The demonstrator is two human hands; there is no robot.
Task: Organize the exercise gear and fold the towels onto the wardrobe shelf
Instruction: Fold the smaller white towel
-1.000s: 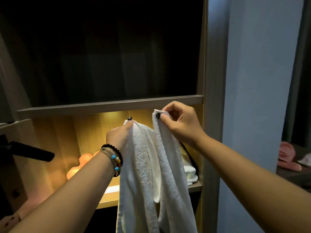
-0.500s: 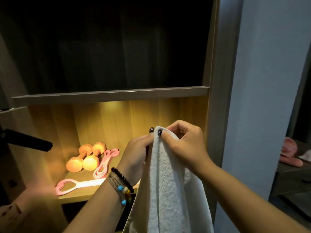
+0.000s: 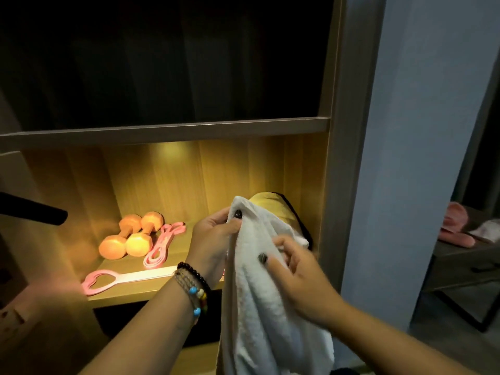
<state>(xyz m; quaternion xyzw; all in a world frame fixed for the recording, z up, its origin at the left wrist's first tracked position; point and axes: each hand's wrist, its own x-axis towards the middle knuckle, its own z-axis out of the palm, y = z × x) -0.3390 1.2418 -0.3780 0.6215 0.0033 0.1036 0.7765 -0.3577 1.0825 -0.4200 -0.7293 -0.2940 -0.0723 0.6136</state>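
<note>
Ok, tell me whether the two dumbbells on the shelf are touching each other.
Touching. The head view shows the left dumbbell and right dumbbell lying side by side, their near ends pressed together with no gap.

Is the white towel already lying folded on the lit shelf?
No, the towel hangs in front of the shelf, held by both hands.

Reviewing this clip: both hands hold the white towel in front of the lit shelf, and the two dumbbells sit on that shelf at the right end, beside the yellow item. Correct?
Not quite. The head view shows the dumbbells toward the left of the lit shelf, beside the pink bands, away from the yellow item. The left hand and right hand do hold the white towel.
</note>
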